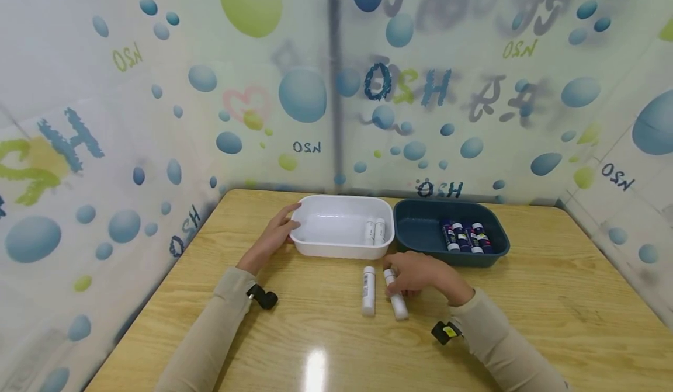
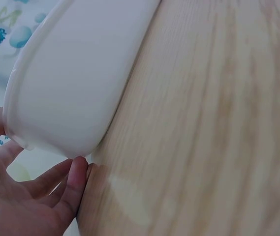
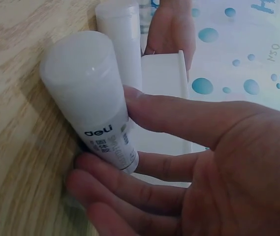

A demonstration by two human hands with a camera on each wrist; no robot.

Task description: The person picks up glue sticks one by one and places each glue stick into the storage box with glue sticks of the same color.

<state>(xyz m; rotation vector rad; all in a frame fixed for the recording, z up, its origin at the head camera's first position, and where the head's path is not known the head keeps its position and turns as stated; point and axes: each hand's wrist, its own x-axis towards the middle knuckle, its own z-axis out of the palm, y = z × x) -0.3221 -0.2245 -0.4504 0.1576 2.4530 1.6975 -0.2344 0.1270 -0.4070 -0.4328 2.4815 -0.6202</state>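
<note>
My right hand grips a white glue stick marked "deli", thumb on one side and fingers on the other, low over the table. Just left of it lies a second white glue stick. Two more white glue sticks are in the right end of a white plastic basin. At that basin's left end, my left hand touches the rim and outer wall with loosely extended fingers; in the left wrist view a fingertip is at the basin's lower corner.
A dark teal basin stands close against the white basin's right side. Several dark blue tubes with white caps lie in its right half. The wooden table ends at the bubble-patterned curtain behind the basins.
</note>
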